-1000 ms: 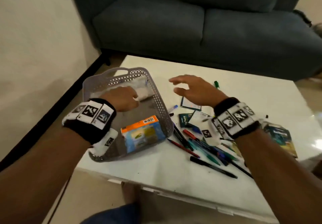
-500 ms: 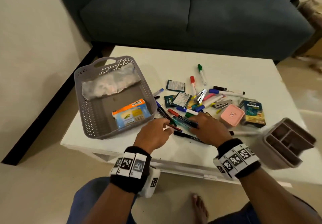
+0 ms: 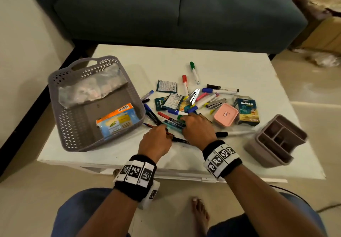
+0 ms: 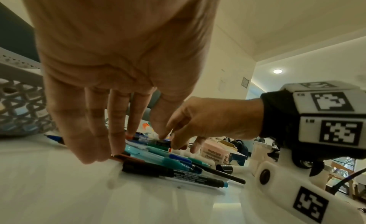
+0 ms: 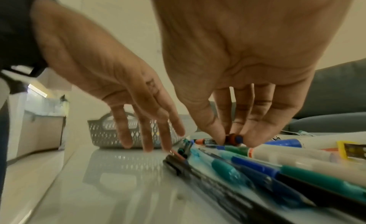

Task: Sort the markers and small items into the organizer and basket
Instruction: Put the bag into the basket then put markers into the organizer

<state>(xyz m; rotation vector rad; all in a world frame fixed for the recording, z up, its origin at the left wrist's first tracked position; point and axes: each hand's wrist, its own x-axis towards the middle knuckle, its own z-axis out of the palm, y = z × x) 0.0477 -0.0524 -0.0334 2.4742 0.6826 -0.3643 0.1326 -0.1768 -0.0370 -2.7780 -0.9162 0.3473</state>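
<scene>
Fingers (image 4: pixel 111 133) of the left hand (image 3: pixel 156 141) reaching down straight onto the near end of the pen bundle (image 4: pixel 168 161), pressing and raking rather than gripping; right hand (image 3: pixel 198 129) opposite, thumb and fingertips (image 5: pixel 217 133) pinching what looks like a red-and-blue cap (image 5: pixel 233 138) at the far edge of the same bundle. Pens and markers lying directly under and between both sets of fingers on the white surface (image 3: pixel 221 65), basket (image 3: pixel 60 82) off beyond the left fingers, organizer (image 3: pixel 276 141) out past the right wrist. Light, stiff, round barrels, probably slick and ready to roll or fan apart on that glossy top; best taken mid-barrel as a bunch, squeezed from both sides. Hard to count the pens under the knuckles; the pinched piece partly covered, so marker or loose cap not certain. Organizer compartments dark, contents not readable.
</scene>
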